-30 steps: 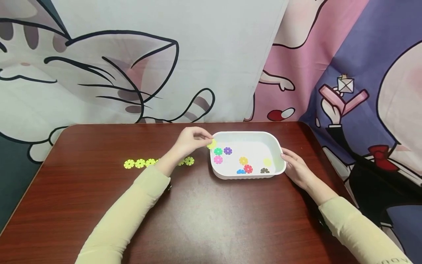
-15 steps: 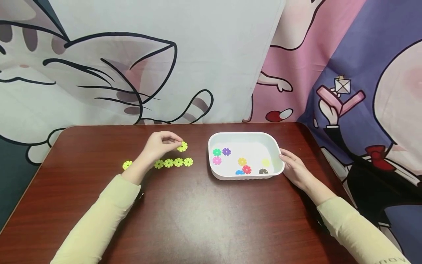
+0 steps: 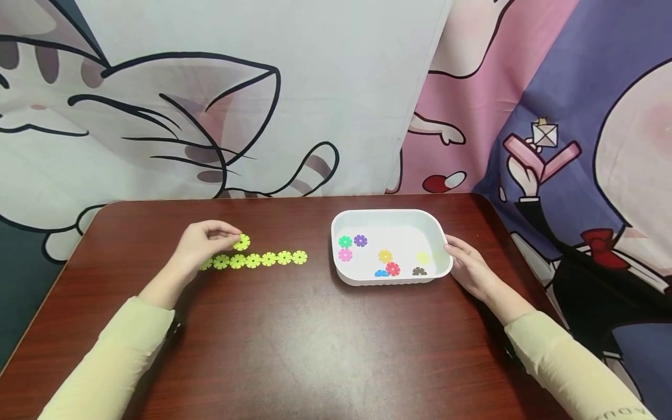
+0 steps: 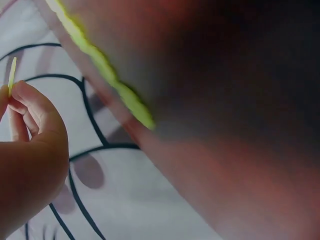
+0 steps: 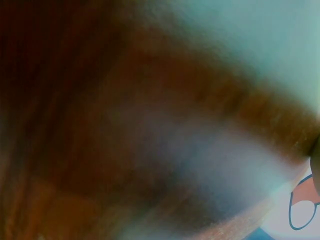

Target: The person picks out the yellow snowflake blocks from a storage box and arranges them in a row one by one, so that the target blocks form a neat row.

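Note:
In the head view my left hand [image 3: 202, 244] pinches a yellow flower-shaped disc [image 3: 242, 242] between thumb and fingertips, held up over a row of yellow discs [image 3: 253, 261] on the table. The hand covers part of the row's left end. Seen from the left wrist, the pinched disc [image 4: 12, 75] is edge-on and the row [image 4: 102, 65] is a thin yellow strip. My right hand [image 3: 471, 269] holds the right end of a white tray [image 3: 388, 280], thumb at its rim. The right wrist view is mostly blurred.
Inside the tray lie several loose flower discs, among them a green [image 3: 345, 241], a purple [image 3: 360, 240], a red [image 3: 392, 269] and a black one [image 3: 419, 271]. The brown table [image 3: 315, 338] meets a cartoon-printed cloth [image 3: 336, 105] along its back edge.
My left hand has carried the yellow disc leftward from the tray's left rim to above the left part of the row. The right hand and tray have stayed put.

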{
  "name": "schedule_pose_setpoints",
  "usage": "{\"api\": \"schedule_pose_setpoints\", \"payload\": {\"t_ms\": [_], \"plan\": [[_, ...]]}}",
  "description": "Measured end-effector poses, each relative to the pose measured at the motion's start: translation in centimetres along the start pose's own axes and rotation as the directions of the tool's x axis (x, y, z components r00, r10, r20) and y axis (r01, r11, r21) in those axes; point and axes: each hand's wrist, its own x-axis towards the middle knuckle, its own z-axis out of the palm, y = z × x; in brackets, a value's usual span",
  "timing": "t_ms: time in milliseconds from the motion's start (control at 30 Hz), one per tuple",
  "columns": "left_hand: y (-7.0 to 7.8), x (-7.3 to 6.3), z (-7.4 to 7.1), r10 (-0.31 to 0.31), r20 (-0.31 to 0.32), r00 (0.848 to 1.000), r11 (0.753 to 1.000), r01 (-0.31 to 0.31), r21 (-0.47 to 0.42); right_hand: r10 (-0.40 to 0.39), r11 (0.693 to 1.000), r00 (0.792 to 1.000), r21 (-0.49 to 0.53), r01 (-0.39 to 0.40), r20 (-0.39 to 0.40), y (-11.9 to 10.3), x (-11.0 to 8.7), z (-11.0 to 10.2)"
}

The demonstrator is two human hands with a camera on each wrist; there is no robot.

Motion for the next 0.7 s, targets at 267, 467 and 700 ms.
{"api": "schedule_pose_setpoints", "payload": {"t_ms": [267, 467, 700], "plan": [[-2.3, -1.8, -2.6, 0.000, -0.051, 0.999, 0.998, 0.003, 0.057, 0.000, 1.000, 1.000, -0.001, 0.000, 0.009, 0.0, 0.0, 0.0], [-3.8, -3.0, -4.2, -0.015, -0.081, 0.997, 0.993, 0.024, 0.116, 0.001, 1.000, 1.000, -0.001, -0.001, 0.007, 0.1, -0.1, -0.2], [-5.7, -3.5, -6.4, -0.080, -0.061, 0.995, 0.996, 0.082, 0.028, 0.003, 1.000, 1.000, 0.003, -0.003, 0.008, 0.0, 0.0, -0.3]]}}
